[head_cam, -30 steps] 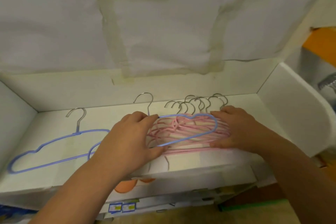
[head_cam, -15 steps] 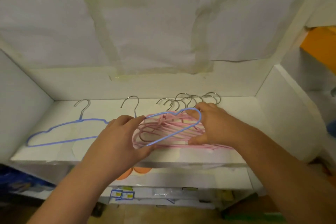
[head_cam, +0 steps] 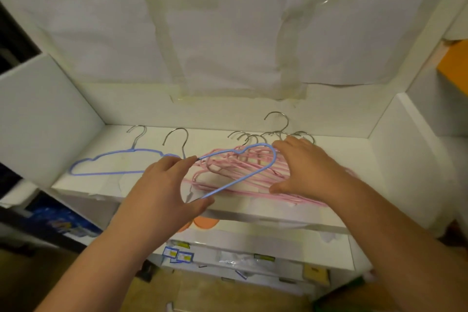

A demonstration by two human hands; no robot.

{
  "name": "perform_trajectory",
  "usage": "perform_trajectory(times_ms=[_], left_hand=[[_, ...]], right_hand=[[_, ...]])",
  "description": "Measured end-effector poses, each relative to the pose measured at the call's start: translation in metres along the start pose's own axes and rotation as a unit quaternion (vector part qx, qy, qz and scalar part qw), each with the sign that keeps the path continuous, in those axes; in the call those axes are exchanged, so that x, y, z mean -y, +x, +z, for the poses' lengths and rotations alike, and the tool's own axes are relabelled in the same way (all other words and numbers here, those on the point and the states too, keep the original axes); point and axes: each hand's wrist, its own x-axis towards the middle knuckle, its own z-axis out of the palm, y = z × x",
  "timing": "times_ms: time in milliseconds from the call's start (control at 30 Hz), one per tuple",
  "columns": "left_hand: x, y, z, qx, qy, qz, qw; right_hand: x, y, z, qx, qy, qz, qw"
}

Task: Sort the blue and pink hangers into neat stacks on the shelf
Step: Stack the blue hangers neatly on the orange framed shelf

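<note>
While the left hand (head_cam: 164, 185) holds one blue hanger (head_cam: 243, 172) by its middle, with the thumb under the bottom wire and the fingers curled over the top wire, the hanger sits tilted above the pink pile. Its far end loops over the pink wires, at about 1 o'clock from the hand. Its metal hook (head_cam: 177, 139) sticks up at 12 o'clock from the hand.

The right hand (head_cam: 306, 170) lies flat on the pile of pink hangers (head_cam: 240, 170). Its fingers are straight and close together, and the thumb points out at 8 o'clock. It presses on the pile and does not wrap around any wire.

The pink hangers lie in a loose, messy heap in the middle of the white shelf (head_cam: 354, 159). Their silver hooks (head_cam: 253, 137) point to the back wall at 12 o'clock, and one hook stands higher than the rest.

A second blue hanger (head_cam: 114, 162) lies flat on the shelf by itself, at 9 o'clock from the pink pile. Its hook points to the back too. It is just beside the left hand's fingers, but I cannot tell if they touch.

White paper (head_cam: 253, 45) is taped to the wall behind the shelf.
</note>
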Motion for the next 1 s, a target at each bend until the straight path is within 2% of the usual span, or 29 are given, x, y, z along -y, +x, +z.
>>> perform_trajectory(times_ms=[233,400,700,867,1000], left_hand=[[0.006,-0.008,-0.014,-0.002,0.001,0.005,1.000],[0.012,-0.011,-0.021,0.002,-0.002,0.044,0.999],[-0.002,-0.029,-0.007,0.063,-0.040,0.200,0.977],[-0.051,-0.053,0.002,0.097,-0.081,0.296,0.947],[-0.109,-0.076,0.003,0.091,-0.090,0.382,0.915]], right_hand=[[0.022,-0.061,-0.018,-0.051,0.022,0.029,0.998],[0.045,-0.108,-0.022,-0.066,-0.005,0.068,0.996],[0.098,-0.224,-0.025,-0.066,-0.023,0.238,0.969],[0.116,-0.306,-0.037,-0.069,-0.044,0.347,0.934],[0.116,-0.376,-0.048,-0.090,-0.051,0.428,0.898]])
